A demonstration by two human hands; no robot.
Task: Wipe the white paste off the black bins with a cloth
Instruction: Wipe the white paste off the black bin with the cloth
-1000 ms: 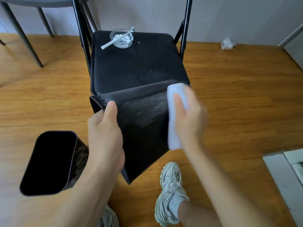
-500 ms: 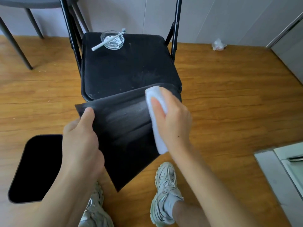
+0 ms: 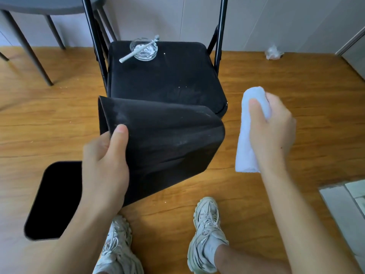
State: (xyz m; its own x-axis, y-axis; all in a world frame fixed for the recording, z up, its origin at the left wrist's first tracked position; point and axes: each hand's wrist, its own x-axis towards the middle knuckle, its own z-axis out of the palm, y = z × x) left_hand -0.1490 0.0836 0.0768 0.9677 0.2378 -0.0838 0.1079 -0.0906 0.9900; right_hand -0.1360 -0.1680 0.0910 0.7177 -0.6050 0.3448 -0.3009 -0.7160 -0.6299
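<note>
Black bin [image 3: 167, 143] gripped at near-left rim by left hand [image 3: 104, 165]; right hand [image 3: 270, 131] clenched white cloth [image 3: 246, 135], right of bin, apart. No legible writing.

The right hand [image 3: 272, 127] is no longer pressing the white cloth [image 3: 248, 135] on the black bin [image 3: 167, 143]; it is now holding the cloth to the right of the bin, apart from it, above the floor [image 3: 276, 80]. Before, the cloth was lying against the bin's upper side. The bin itself is now turning: a rounded corner is coming toward the camera and a second side is showing on the right. The left hand [image 3: 106, 161] is now gripping the bin lower at its rim, with the thumb [image 3: 119, 139] on the outer wall. The pale smear on the wiped side is looking fainter than one second ago.
</note>
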